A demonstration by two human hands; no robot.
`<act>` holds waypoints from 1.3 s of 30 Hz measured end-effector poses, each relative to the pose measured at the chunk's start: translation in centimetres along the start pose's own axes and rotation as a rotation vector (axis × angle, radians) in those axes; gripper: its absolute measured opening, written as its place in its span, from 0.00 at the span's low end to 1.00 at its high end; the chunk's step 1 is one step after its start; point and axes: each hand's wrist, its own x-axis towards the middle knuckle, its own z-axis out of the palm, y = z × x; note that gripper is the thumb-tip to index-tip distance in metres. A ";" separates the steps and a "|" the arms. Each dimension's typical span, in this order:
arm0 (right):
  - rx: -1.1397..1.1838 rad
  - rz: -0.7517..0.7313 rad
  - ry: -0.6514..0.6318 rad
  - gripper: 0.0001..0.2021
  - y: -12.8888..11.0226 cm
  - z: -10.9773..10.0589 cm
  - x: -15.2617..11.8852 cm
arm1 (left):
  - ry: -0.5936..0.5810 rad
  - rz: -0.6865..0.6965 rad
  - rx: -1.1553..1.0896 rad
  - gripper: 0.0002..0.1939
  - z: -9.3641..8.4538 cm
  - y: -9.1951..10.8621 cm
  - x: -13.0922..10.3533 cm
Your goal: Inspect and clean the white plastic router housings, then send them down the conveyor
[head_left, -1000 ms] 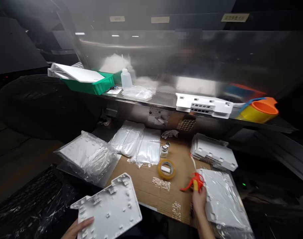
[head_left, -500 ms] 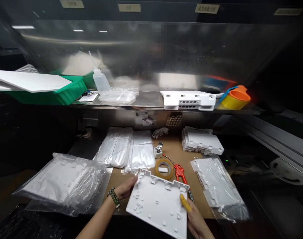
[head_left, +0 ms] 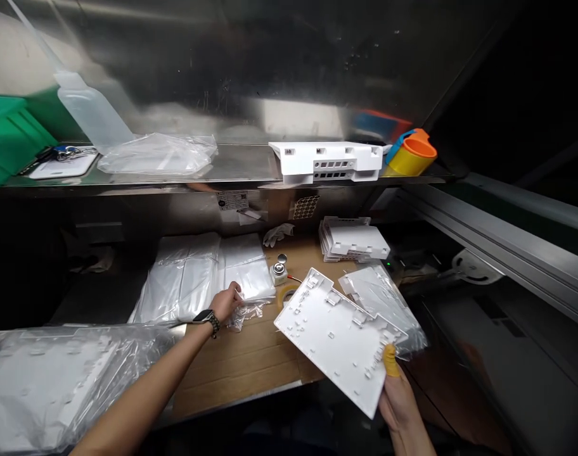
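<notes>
My right hand (head_left: 399, 396) grips the lower right corner of a white plastic housing panel (head_left: 334, 354), its thumb in a yellow finger cot (head_left: 390, 361). The panel is tilted, clips and bosses facing me. Over at the stack of clear plastic bags (head_left: 245, 265), my left hand (head_left: 226, 303) has its fingers closed at the near edge of a bag. A second, thicker pile of bags (head_left: 179, 278) lies just left of it. Behind the panel, a roll of yellowish tape (head_left: 285, 295) is partly hidden.
Bagged panels (head_left: 37, 386) lie at front left, and another bagged panel (head_left: 384, 297) at right. Beyond stand stacked white housings (head_left: 355, 237) and a small dispenser bottle (head_left: 279, 271). The shelf (head_left: 241, 168) carries a squeeze bottle (head_left: 92, 114), a white housing (head_left: 329, 161) and tape rolls (head_left: 410, 155).
My left hand has let go of the panel and moved to the bag stack. My right hand holds the panel alone, now tilted and farther right. The camera view has shifted.
</notes>
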 end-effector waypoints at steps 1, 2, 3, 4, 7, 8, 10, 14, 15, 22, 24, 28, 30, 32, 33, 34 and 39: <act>0.008 -0.004 0.002 0.38 0.1 0.0 -0.1 | -0.025 -0.006 -0.003 0.15 -0.5 -0.1 0.6; 0.021 -0.003 0.004 0.38 0.3 0.1 -0.2 | -0.052 -0.014 -0.014 0.14 -1.0 -0.2 1.1; 0.037 0.003 0.005 0.37 0.5 0.1 -0.2 | -0.081 -0.022 -0.033 0.14 -1.5 -0.3 1.5; 0.052 0.010 0.006 0.37 0.7 0.2 -0.3 | -0.110 -0.026 -0.059 0.14 -1.8 -0.5 1.9; 0.053 0.027 -0.003 0.38 1.3 0.6 -0.3 | -0.173 -0.015 -0.143 0.13 -2.3 -0.9 2.1; 0.043 0.030 -0.008 0.38 1.6 0.8 -0.3 | -0.179 -0.006 -0.163 0.13 -2.2 -0.9 2.0; 0.019 0.026 -0.001 0.39 2.2 1.4 -0.2 | -0.165 0.015 -0.185 0.13 -1.9 -1.0 1.6; -0.054 -0.019 0.042 0.43 3.8 3.1 0.1 | -0.081 0.040 -0.152 0.14 -0.8 -0.7 0.8; -0.077 -0.034 0.048 0.43 4.2 3.5 0.2 | -0.057 0.045 -0.135 0.15 -0.5 -0.6 0.6; -0.202 -0.046 -0.034 0.36 5.6 4.7 0.9 | 0.023 0.131 -0.103 0.13 0.3 0.3 -0.4; -0.236 0.013 -0.131 0.35 5.6 4.7 0.9 | 0.020 0.157 -0.129 0.14 0.3 0.4 -0.8; -0.320 0.136 -0.360 0.32 6.4 6.2 1.0 | -0.091 0.225 -0.210 0.14 0.9 0.7 -1.6; -0.330 0.178 -0.438 0.29 7.6 8.1 1.4 | -0.158 0.264 -0.244 0.14 1.6 0.7 -2.0; -0.321 0.211 -0.505 0.28 9.1 10.5 2.2 | -0.206 0.300 -0.262 0.14 2.3 0.6 -2.4; -0.314 0.225 -0.537 0.28 9.8 11.7 2.6 | -0.222 0.317 -0.263 0.14 2.6 0.5 -2.6; -0.304 0.237 -0.564 0.27 10.5 12.7 3.0 | -0.233 0.334 -0.261 0.14 2.9 0.4 -2.7; -0.265 0.288 -0.635 0.23 12.3 15.1 4.3 | -0.229 0.401 -0.191 0.12 3.0 -0.5 -3.7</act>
